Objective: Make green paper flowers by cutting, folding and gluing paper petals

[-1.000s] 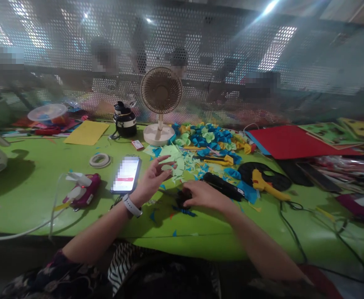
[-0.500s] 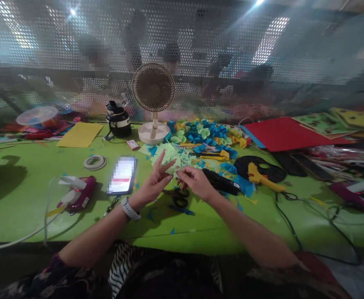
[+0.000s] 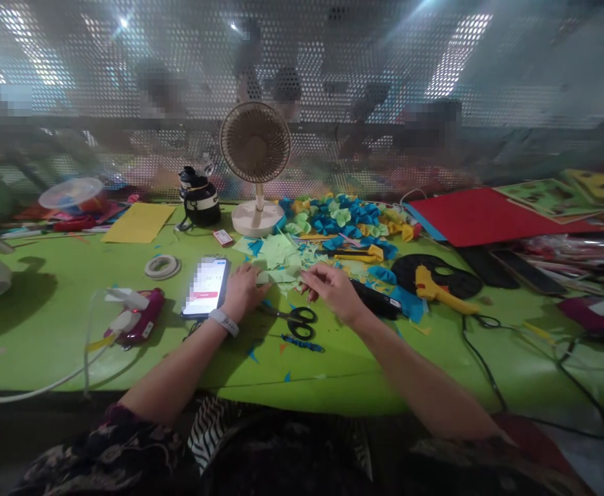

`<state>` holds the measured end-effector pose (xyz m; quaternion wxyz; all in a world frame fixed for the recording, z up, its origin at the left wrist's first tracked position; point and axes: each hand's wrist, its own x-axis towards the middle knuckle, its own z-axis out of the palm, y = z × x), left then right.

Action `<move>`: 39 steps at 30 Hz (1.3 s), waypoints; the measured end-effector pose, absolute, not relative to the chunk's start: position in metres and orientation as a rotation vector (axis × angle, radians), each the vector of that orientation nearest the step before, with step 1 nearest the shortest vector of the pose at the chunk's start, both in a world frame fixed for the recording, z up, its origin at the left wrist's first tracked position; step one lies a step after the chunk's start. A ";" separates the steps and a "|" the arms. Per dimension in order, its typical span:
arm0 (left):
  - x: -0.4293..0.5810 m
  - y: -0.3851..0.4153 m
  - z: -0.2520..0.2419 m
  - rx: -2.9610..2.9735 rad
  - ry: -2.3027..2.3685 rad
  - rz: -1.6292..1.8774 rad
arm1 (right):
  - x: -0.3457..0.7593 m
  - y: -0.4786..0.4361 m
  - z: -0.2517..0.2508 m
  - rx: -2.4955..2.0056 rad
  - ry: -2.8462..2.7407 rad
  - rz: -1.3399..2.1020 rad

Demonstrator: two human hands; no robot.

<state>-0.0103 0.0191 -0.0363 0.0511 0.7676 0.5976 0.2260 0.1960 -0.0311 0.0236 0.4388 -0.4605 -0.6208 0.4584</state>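
Note:
My right hand (image 3: 331, 291) is closed in a pinch on a small piece of light green paper (image 3: 295, 271), just above the scrap pile. Lowered to the table, my left hand (image 3: 244, 289) lies beside the phone (image 3: 206, 288), its fingers reaching to the left edge of the pile of light green paper pieces (image 3: 279, 249). Those fingers look loosely extended, and their tips partly merge with the paper. Black-handled scissors (image 3: 300, 322) lie between my wrists, with a narrow blue object (image 3: 302, 344) just below them.
A fan (image 3: 256, 145) stands behind the heap of blue, green and yellow paper flowers (image 3: 340, 215). To the right are a yellow glue gun (image 3: 439, 293) and a black case (image 3: 377, 298). At left lie a tape roll (image 3: 162, 266) and a purple power strip (image 3: 144, 318) with cables.
My left hand has come down from its raised, spread-finger pose to the paper by the phone. My right hand stays pinched on the green paper. The scissors are more exposed.

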 end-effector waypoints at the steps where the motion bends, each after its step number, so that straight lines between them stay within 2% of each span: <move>1: -0.011 0.021 -0.037 2.279 1.802 0.737 | 0.196 -0.031 0.023 -1.143 -1.546 1.139; 5: -0.013 0.023 -0.032 2.000 1.623 0.947 | 0.199 -0.028 0.020 -1.157 -1.597 1.069; 11: -0.014 0.010 -0.013 1.707 1.303 1.075 | 0.201 -0.026 0.016 -1.151 -1.792 0.674; 22: -0.002 -0.011 0.004 1.404 0.940 0.907 | 0.196 -0.028 0.006 -1.299 -1.926 0.780; 27: 0.000 -0.014 0.005 1.295 0.879 0.922 | 0.195 -0.029 0.008 -1.294 -1.935 0.712; 39: 0.000 -0.018 0.010 1.227 0.835 0.849 | 0.195 -0.032 0.012 -1.307 -1.938 0.819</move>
